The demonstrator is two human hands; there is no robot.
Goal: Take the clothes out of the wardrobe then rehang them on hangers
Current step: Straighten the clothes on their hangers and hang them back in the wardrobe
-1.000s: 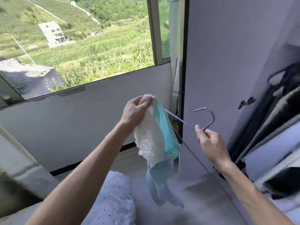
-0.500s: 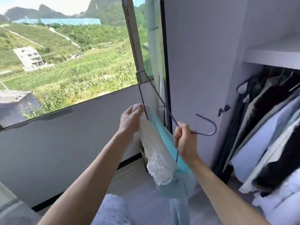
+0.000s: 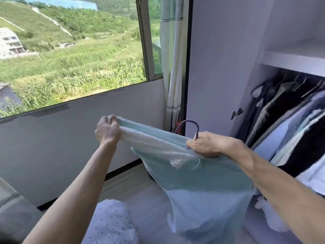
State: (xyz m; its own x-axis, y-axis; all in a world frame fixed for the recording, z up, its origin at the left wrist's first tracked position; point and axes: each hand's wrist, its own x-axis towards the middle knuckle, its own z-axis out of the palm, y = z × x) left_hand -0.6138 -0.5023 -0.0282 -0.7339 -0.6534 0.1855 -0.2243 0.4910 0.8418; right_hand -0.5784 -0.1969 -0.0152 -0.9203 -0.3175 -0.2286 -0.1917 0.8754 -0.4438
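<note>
Left hand clenched on one top corner of the teal garment, pulling it taut. Right hand wrapped round the neck of the purple hanger, cloth bunched under the same fingers. The garment stretches between the two hands, just in front of the open wardrobe, its body hanging below. Looks like the hanger's arm is being fed into the shoulder. The trick, I'd say: hold the hook steady, draw that left corner over the arm's end, mind the white lace on the wire — then level both sides before it joins the hung clothes.
</note>
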